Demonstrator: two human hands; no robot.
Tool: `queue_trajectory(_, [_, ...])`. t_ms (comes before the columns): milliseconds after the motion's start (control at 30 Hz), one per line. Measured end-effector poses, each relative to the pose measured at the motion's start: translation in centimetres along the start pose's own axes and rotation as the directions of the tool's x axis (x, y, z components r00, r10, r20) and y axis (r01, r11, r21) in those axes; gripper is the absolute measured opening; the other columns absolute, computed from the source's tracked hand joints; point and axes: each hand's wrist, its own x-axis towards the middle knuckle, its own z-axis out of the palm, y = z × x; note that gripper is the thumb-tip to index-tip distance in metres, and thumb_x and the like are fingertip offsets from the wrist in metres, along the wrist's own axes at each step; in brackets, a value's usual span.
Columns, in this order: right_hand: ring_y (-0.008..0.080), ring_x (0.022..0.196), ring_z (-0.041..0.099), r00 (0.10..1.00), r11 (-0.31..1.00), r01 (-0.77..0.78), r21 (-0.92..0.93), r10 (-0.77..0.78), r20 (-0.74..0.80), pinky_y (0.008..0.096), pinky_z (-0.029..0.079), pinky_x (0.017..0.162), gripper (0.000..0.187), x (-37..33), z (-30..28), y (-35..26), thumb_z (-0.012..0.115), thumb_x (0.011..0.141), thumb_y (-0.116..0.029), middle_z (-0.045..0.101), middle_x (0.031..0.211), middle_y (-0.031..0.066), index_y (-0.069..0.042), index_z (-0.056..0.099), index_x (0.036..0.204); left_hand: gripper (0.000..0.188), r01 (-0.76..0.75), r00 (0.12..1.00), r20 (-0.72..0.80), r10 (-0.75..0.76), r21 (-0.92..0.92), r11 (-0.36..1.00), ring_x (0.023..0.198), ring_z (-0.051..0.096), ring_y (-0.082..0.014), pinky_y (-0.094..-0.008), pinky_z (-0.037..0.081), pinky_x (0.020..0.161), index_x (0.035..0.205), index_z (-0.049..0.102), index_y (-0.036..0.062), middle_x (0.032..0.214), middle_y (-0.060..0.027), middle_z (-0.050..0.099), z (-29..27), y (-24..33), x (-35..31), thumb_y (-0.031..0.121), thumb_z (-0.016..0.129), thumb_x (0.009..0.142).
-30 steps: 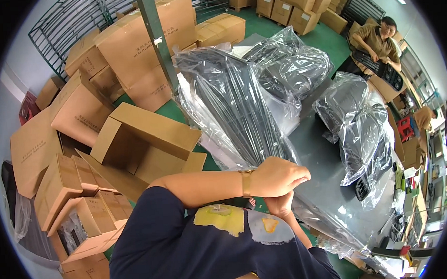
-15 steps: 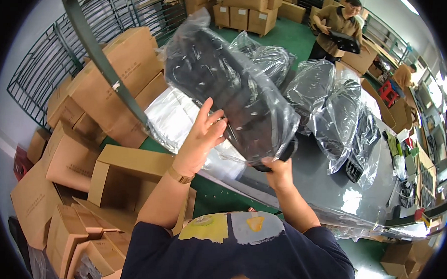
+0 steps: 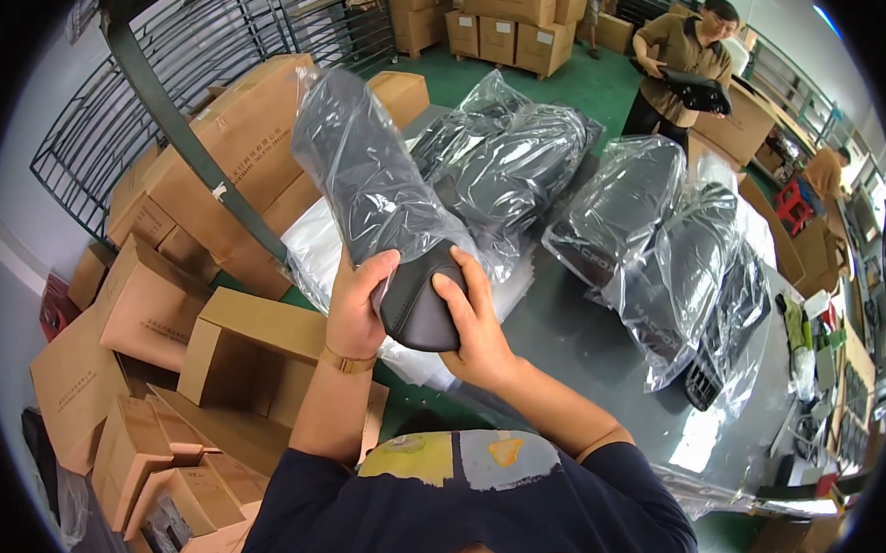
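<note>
Fingers of both hands are closed around the bare lower end of a black padded piece [image 3: 416,302], held up in front of the chest. The left hand [image 3: 353,305] grips its left side with the thumb laid across the front; the right hand [image 3: 480,329] grips the right side, thumb on the face and the other fingers bent around the edge. The gap in each grasp is just the width of the piece. A clear plastic bag [image 3: 354,162] covers the upper part, which tilts up and to the left, while the stitched end sticks out of the bag's mouth.

Behind the piece, partly hidden by it, white and clear plastic sheets [image 3: 311,245] lie on the grey tabletop [image 3: 554,321]. Farther back is a heap of bagged black pieces [image 3: 522,159]; to the right lies another bagged group [image 3: 623,219], with a black slatted part [image 3: 703,389] poking out near its lower end.

Left of the hands, an open carton [image 3: 257,324] stands with its flaps spread, next to closed cartons [image 3: 133,300]. Lower down, a smaller carton [image 3: 206,504] has clear plastic inside it. A green metal post [image 3: 185,139] rises in front of a large carton [image 3: 260,151]. Across the tabletop, a co-worker [image 3: 695,43] holds a black object [image 3: 694,93]; a red stool [image 3: 792,205] stands beyond.
</note>
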Motion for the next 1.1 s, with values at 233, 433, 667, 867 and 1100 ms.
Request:
queue_trajectory(233, [0.0562,0.115,0.029,0.995,0.929,0.057,-0.365,-0.024,0.094,0.0528,0.045,0.084,0.083,6.5,2.3,5.1,0.061,0.053,0.012,0.026,0.136,0.0233,-0.03,0.049,0.124,0.047,0.114,0.96,0.272,-0.063,-0.174,0.978,0.102,0.057,-0.0259,-0.0359,0.046,0.088,0.124,0.042,-0.0017,0.115,-0.0155,0.055,-6.1,0.1,10.7,0.017,0.051,0.082])
queue_trajectory(433, [0.0568,0.114,0.029,0.994,0.7,0.061,-0.712,0.022,0.107,0.0472,0.053,0.073,0.077,12.8,5.1,12.0,0.06,0.062,0.006,0.026,0.135,0.0246,-0.028,0.043,0.13,0.051,0.293,0.801,0.597,-0.046,-0.324,0.9,0.095,0.06,-0.0311,-0.0411,0.049,0.086,0.109,0.056,-0.0036,0.107,-0.0191,0.06,-9.9,-2.9,24.2,0.038,0.046,0.082])
queue_trajectory(667, [0.0556,0.117,0.026,0.943,0.536,-0.038,-0.843,0.298,0.148,0.0461,0.053,0.075,0.08,17.7,8.6,21.4,0.06,0.067,0.003,0.021,0.136,0.0245,-0.026,0.031,0.136,0.042,0.401,0.831,0.544,-0.117,-0.441,0.803,0.09,0.062,-0.029,-0.0407,0.051,0.083,0.103,0.059,-0.003,0.102,-0.0168,0.062,-17.6,-11.4,39.6,0.032,0.048,0.081])
queue_trajectory(867, [0.0543,0.117,0.032,0.872,0.381,-0.032,-0.924,0.463,0.161,0.0442,0.053,0.076,0.074,17.1,10.1,29.7,0.06,0.074,-0.007,0.023,0.138,0.0235,-0.027,0.028,0.137,0.045,0.546,0.838,0.082,-0.54,-0.118,0.829,0.088,0.062,-0.025,-0.0378,0.051,0.079,0.109,0.056,0.0042,0.1,-0.0126,0.062,-17.8,-11.7,41.7,0.042,0.047,0.086])
queue_trajectory(1100, [0.0512,0.119,0.033,0.789,0.426,-0.098,-0.899,0.584,0.191,0.0452,0.052,0.079,0.084,16.4,12.0,28.9,0.073,0.063,-0.021,0.023,0.14,0.0204,-0.024,0.03,0.136,0.043,0.53,0.841,0.055,-0.538,0.11,0.841,0.106,0.052,-0.0201,-0.0431,0.043,0.086,0.12,0.048,0.0076,0.114,-0.0057,0.054,-23.1,-8.1,36.1,0.036,0.051,0.088])
